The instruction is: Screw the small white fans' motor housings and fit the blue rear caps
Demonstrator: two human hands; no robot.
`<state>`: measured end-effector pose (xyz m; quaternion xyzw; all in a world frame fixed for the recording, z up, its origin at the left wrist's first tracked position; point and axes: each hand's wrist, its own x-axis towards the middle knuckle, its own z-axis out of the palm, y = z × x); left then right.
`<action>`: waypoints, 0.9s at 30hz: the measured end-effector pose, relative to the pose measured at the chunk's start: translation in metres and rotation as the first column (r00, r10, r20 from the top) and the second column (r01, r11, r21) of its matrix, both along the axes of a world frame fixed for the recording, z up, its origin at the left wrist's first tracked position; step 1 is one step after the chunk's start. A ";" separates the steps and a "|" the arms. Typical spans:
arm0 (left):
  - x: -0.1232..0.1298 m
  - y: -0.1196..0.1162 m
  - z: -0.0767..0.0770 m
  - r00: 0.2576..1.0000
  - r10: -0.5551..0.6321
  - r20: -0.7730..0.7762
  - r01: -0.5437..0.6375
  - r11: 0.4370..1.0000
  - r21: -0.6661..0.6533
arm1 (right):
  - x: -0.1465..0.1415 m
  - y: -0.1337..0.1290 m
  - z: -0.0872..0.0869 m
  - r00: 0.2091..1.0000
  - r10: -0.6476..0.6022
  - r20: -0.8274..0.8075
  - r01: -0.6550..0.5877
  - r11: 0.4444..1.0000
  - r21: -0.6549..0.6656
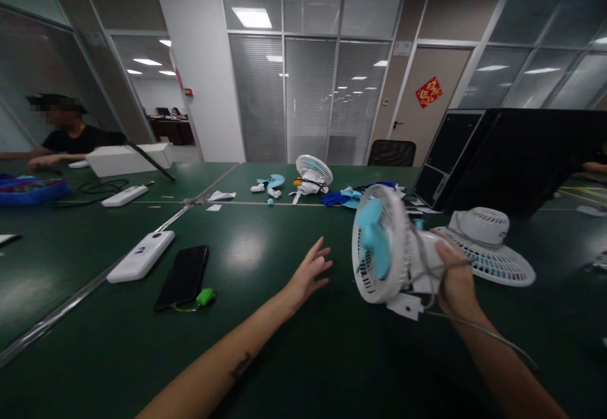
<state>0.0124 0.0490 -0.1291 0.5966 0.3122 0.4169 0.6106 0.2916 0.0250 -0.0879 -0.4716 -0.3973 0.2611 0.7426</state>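
Observation:
A white fan with light blue blades is held up over the green table, its blade side turned to the left. My right hand is wrapped round the fan's white rear body, and a grey cord hangs by the wrist. To the left of the fan, my left hand is held over the table with its fingers apart, touching nothing. A second white fan lies grille-down on the table just right of my right hand.
A black phone and a white power bank lie at the left. Farther back are another fan, loose blue blades and dark blue gloves. A large black case stands at the right. A person sits at the far left.

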 end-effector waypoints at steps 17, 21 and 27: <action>-0.026 -0.038 0.013 0.761 0.242 0.602 0.098 0.874 -0.475 | -0.093 -0.044 0.040 0.440 -0.210 0.873 -0.076 0.960 0.269; -0.039 -0.045 0.008 0.708 0.328 0.625 0.082 0.841 -0.535 | -0.101 -0.049 0.033 0.469 -0.241 0.850 -0.175 0.918 0.357; -0.051 -0.065 0.008 0.754 0.490 0.438 -0.084 0.733 -0.675 | -0.110 -0.050 0.022 0.524 -0.043 0.851 -0.276 0.936 0.217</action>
